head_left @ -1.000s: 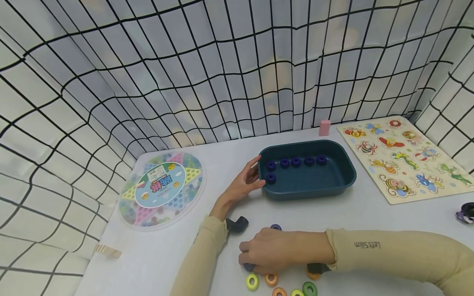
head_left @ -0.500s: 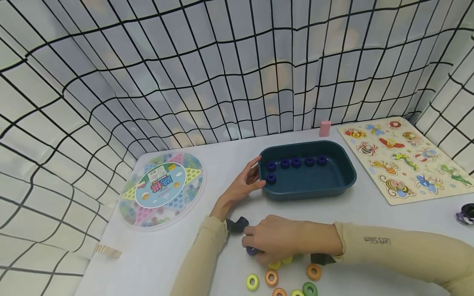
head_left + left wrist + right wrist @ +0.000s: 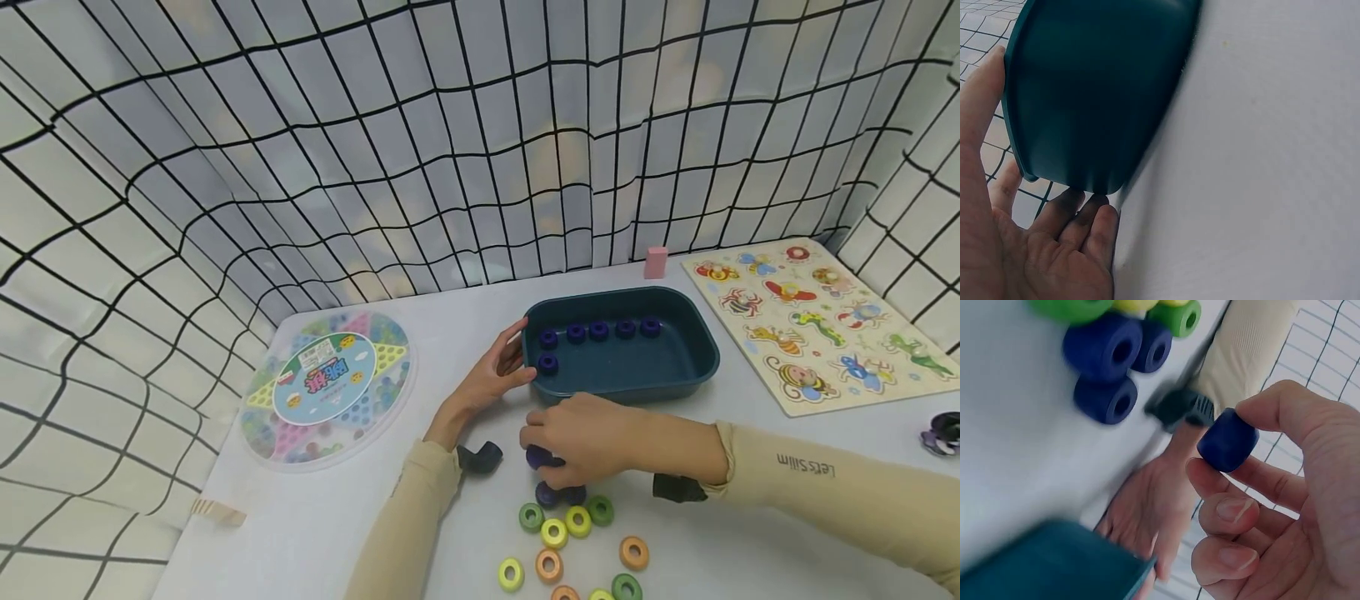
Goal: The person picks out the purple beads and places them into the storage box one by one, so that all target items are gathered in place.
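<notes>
My right hand pinches a dark blue ring-shaped bead between thumb and fingertips, lifted over the table just in front of the teal tray. Several matching blue beads stand inside that tray along its back and left walls. At the tray's left end, my left hand rests its extended fingers and thumb against the rim and outer wall. Below the right hand, more dark blue beads sit on the table. Green beads, yellow beads and orange beads lie nearer the person.
A round Chinese-checkers style game box lies at the left. An insect puzzle board is at the right, and a pink block stands behind the tray. A small wooden piece sits by the left edge. Netted cloth encloses the back.
The right hand has lifted a blue bead from the group and moved away from the person, towards the tray, uncovering green and yellow beads. The left hand stays at the tray's end.
</notes>
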Available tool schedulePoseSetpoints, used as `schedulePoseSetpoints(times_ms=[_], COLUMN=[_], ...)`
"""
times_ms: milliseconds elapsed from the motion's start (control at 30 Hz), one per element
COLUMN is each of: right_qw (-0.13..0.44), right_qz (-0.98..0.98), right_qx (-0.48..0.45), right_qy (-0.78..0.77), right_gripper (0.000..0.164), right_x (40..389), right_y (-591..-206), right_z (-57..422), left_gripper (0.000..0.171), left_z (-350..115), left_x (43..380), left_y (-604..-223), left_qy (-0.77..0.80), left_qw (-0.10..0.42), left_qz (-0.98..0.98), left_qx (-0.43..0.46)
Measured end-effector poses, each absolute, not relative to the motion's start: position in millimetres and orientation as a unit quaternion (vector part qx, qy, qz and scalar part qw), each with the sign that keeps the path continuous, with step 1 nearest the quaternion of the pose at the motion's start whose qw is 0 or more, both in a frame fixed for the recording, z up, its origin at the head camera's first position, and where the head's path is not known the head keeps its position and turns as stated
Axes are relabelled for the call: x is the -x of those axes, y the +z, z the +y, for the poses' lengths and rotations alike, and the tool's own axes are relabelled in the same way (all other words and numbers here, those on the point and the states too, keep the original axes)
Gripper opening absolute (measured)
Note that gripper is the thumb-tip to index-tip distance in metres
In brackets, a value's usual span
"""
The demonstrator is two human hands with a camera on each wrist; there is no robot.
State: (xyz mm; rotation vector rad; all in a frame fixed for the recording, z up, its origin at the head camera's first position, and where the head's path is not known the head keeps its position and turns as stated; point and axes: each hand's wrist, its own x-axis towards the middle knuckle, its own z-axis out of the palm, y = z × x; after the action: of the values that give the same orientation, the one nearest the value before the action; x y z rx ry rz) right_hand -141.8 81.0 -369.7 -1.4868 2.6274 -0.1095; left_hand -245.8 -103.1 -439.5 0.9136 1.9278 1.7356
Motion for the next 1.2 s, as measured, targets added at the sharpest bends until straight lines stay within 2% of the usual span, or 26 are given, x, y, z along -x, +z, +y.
schedulePoseSetpoints(times_ms=[333, 533, 800, 1200], right_qw=[0.071, 0.067, 0.089, 0.124], right_qz=[0.908, 0.915, 0.925, 0.922], right_qx=[0.404, 0.385, 0.357, 0.361], right_qy=[-0.086, -0.095, -0.097, -0.064], right_gripper=[0.028, 0.031, 0.032, 0.033], right_x=[169, 197, 231, 262], right_y=[-355, -356, -358, -364], right_z=[109, 126, 138, 137], left_gripper=[0.077, 0.076, 0.074, 0.076], left_z=[-105, -106, -105, -102], left_x=[245, 245, 245, 245], left_y=[-440, -442, -440, -437], left_qy=[0.622, 0.622, 0.623, 0.632], left_qw=[0.202, 0.207, 0.2, 0.194], left_qz=[0.685, 0.686, 0.69, 0.677], left_qx=[-0.323, -0.315, -0.309, -0.323])
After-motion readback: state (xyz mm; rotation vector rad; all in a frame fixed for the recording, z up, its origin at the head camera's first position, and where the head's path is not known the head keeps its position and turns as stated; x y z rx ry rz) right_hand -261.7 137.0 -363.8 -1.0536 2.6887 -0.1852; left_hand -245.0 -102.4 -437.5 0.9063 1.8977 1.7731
